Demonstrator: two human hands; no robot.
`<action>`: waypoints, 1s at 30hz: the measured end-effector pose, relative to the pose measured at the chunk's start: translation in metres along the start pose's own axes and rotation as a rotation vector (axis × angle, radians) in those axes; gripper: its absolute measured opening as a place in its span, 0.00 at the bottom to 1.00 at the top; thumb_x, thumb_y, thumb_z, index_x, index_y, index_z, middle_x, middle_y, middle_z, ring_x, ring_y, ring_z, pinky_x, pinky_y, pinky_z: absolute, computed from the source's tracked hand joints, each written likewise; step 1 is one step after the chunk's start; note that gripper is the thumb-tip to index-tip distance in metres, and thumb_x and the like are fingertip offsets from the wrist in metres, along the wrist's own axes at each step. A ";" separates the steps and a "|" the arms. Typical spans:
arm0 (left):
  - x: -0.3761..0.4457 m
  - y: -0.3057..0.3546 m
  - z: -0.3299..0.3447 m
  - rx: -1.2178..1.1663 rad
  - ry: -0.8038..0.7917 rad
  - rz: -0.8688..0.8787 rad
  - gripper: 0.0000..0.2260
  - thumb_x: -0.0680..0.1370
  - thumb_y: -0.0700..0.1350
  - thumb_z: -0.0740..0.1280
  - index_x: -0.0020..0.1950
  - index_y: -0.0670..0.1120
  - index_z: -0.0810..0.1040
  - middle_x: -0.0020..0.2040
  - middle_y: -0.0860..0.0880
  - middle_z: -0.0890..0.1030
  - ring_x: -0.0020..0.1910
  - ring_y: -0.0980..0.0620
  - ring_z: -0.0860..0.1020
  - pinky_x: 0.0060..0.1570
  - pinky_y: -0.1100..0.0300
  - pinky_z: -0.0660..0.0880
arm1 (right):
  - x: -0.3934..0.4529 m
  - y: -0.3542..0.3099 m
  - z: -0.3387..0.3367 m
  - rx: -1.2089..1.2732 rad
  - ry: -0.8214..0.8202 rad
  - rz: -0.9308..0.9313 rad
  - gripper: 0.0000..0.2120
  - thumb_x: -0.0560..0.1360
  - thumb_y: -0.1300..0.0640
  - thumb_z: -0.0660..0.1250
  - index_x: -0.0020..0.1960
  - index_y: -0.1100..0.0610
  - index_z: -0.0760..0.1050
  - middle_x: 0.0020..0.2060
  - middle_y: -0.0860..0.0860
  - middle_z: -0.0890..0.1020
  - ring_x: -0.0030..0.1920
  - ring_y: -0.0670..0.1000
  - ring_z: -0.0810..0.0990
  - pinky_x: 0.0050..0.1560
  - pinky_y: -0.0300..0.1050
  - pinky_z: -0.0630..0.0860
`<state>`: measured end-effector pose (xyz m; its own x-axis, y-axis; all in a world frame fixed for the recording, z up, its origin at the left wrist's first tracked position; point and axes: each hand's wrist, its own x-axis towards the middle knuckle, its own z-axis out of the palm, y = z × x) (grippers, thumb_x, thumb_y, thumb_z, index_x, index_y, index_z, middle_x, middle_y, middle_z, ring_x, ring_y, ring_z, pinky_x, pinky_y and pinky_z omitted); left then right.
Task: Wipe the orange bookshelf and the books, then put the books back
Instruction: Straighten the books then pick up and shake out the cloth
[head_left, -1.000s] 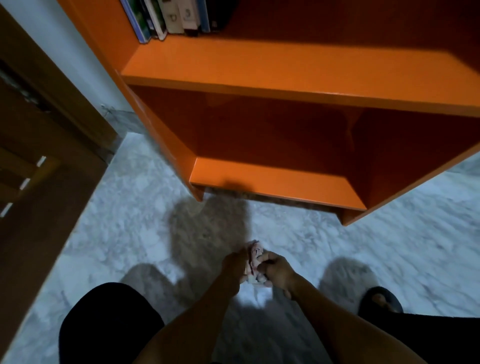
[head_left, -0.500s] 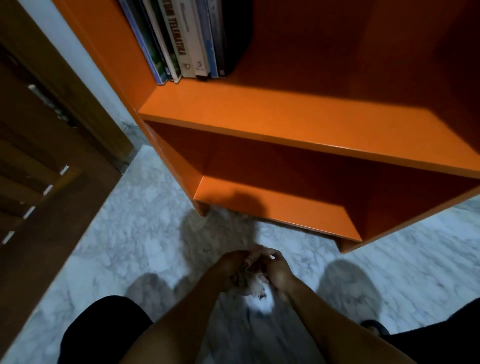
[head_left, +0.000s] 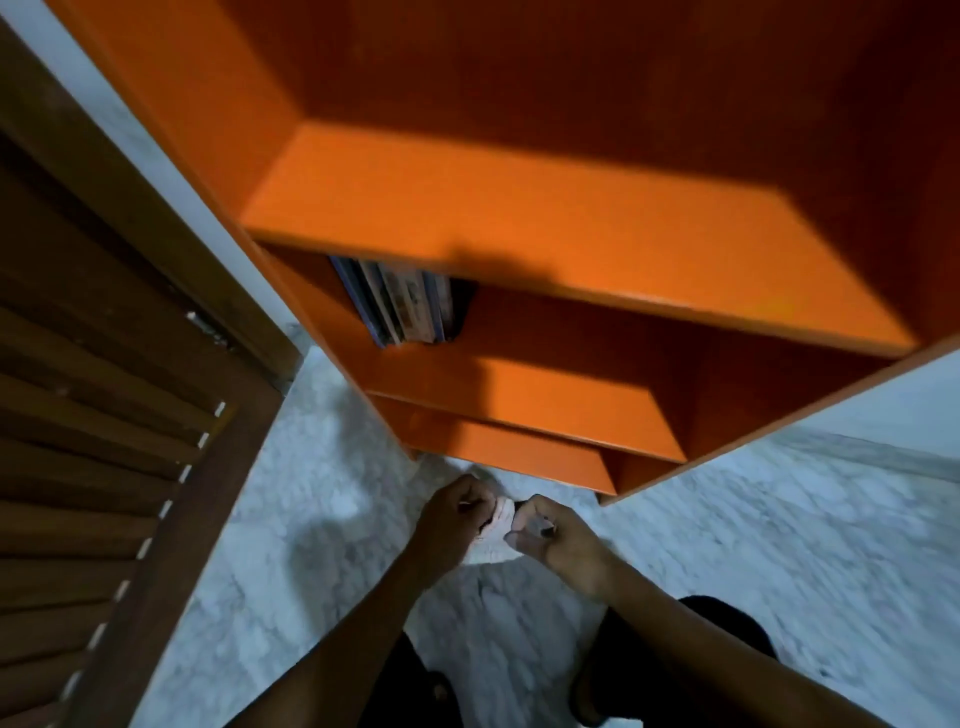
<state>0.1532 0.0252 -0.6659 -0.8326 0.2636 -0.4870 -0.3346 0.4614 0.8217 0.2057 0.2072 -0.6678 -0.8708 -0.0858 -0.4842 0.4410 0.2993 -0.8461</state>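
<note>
Left hand (head_left: 451, 514) and right hand (head_left: 558, 540) both with fingers curled, pinching a small pale cloth (head_left: 497, 530) between them, before the orange bookshelf (head_left: 571, 223)

Dim indoor view with motion blur throughout. Light falls from above and behind the camera, brightening the front boards of the orange bookshelf (head_left: 545, 228) while its recesses sink into deep red-brown shade. A soft shadow crosses the upper shelf's front edge and the shelf below. The books (head_left: 402, 304) are smeared, titles unreadable. The marble floor (head_left: 779, 561) streaks toward the right edge. Wide-angle distortion splays the shelf sides and the slatted wooden door (head_left: 104, 467). Forearms are underexposed
</note>
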 end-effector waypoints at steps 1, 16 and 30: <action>-0.016 0.025 -0.008 0.030 -0.007 0.054 0.09 0.75 0.39 0.67 0.36 0.49 0.74 0.31 0.55 0.76 0.33 0.56 0.73 0.38 0.61 0.69 | -0.017 -0.023 -0.007 0.013 0.005 -0.032 0.09 0.74 0.63 0.73 0.44 0.54 0.74 0.39 0.49 0.74 0.40 0.44 0.73 0.43 0.38 0.72; -0.162 0.271 -0.103 0.551 -0.183 0.747 0.03 0.78 0.48 0.63 0.47 0.50 0.73 0.47 0.54 0.80 0.50 0.52 0.77 0.53 0.51 0.73 | -0.218 -0.246 -0.072 -0.291 0.330 -0.373 0.12 0.74 0.52 0.70 0.41 0.56 0.68 0.33 0.43 0.72 0.38 0.43 0.74 0.43 0.44 0.71; -0.245 0.506 -0.029 0.555 -0.295 1.270 0.07 0.81 0.41 0.63 0.53 0.53 0.70 0.37 0.58 0.75 0.36 0.61 0.73 0.38 0.58 0.70 | -0.381 -0.361 -0.223 -0.229 0.639 -0.426 0.06 0.79 0.53 0.69 0.47 0.54 0.82 0.42 0.49 0.84 0.43 0.45 0.81 0.48 0.46 0.76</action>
<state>0.1751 0.1693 -0.1227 -0.2875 0.8773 0.3843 0.8322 0.0302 0.5537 0.3303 0.3435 -0.1282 -0.9410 0.3035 0.1498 0.0477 0.5570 -0.8292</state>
